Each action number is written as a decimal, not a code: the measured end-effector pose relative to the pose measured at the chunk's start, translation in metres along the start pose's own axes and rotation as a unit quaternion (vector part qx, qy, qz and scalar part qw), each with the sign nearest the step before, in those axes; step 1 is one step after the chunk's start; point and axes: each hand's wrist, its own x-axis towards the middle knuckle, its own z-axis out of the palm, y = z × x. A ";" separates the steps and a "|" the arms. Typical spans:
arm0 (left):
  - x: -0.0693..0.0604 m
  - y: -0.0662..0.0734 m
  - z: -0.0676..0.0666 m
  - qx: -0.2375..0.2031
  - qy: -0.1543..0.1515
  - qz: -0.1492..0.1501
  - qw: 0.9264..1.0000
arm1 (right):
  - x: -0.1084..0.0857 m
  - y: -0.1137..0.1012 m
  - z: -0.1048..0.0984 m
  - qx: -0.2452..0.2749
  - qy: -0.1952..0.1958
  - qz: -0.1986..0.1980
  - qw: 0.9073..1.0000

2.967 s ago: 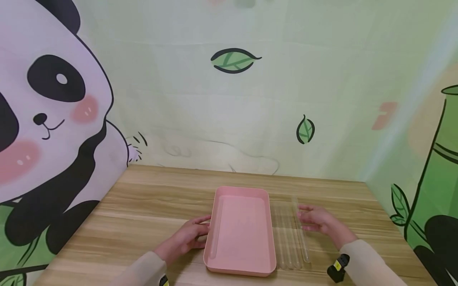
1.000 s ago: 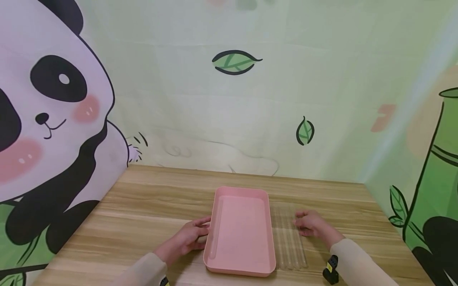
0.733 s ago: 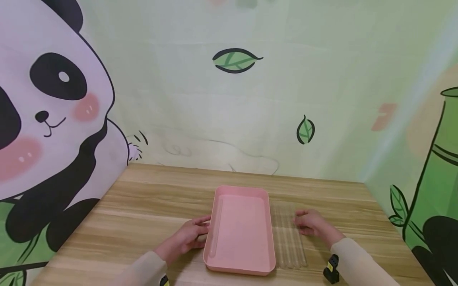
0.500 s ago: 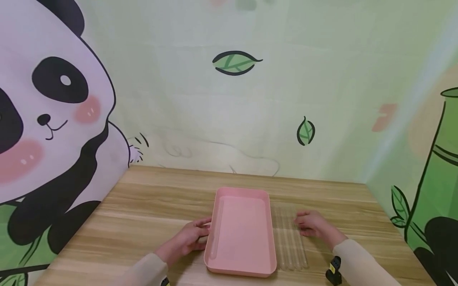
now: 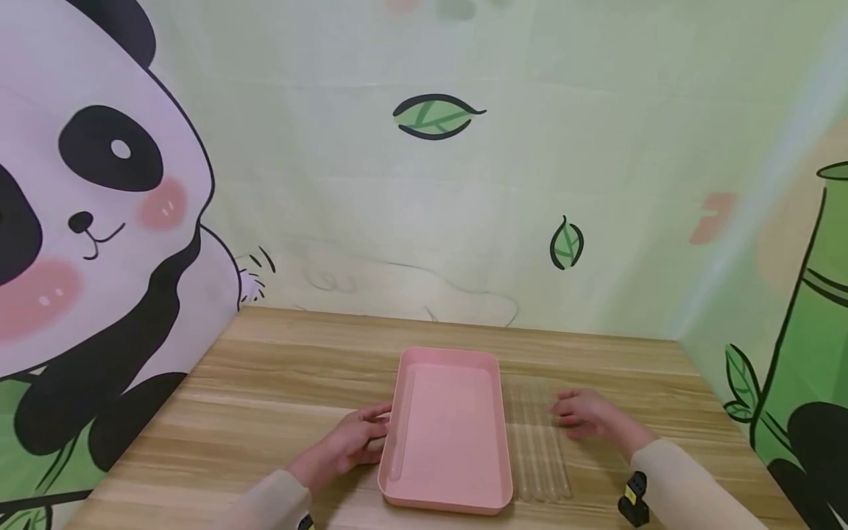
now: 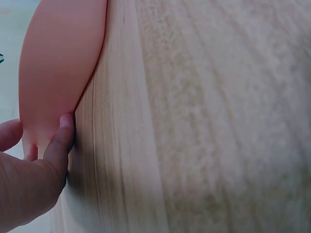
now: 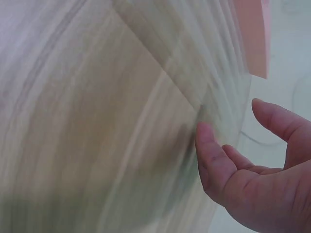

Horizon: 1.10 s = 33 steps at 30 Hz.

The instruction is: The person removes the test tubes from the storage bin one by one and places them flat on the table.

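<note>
A pink rectangular tray (image 5: 457,434) stands on the table, and one clear tube (image 5: 400,423) lies lengthwise along the inside of its left wall. Several clear tubes with rounded near ends (image 5: 536,449) lie side by side just right of the tray. My left hand (image 5: 351,439) rests its fingertips against the tray's outer left side; the left wrist view shows the fingers (image 6: 64,127) touching the pink wall low down by the tabletop. To the right of the row of tubes, my right hand (image 5: 588,414) hovers with loosely bent fingers (image 7: 209,145) spread from the thumb, holding nothing.
The wood-grain table (image 5: 305,353) runs back to a printed cloth backdrop (image 5: 318,147) with leaves and a panda. Small black devices are strapped at both wrists, the right wrist device (image 5: 634,499) showing fully.
Three seconds ago the rightmost tube sat slightly apart at my right fingers; now it lies against the others. My right hand has since drawn slightly right, off the tubes. The left hand stays put.
</note>
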 end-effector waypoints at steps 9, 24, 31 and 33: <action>-0.001 -0.002 0.001 0.002 0.006 -0.001 1.000 | -0.020 -0.024 -0.007 -0.022 -0.014 -0.030 0.999; 0.000 -0.001 0.001 0.000 0.007 -0.004 1.000 | -0.050 -0.066 0.022 -0.003 -0.023 -0.061 0.998; 0.000 0.000 0.000 -0.002 0.007 0.001 1.000 | -0.054 -0.087 0.048 0.024 -0.047 -0.073 0.996; 0.000 0.000 0.000 -0.003 0.004 0.001 1.000 | -0.052 -0.090 0.055 0.029 -0.051 -0.076 0.995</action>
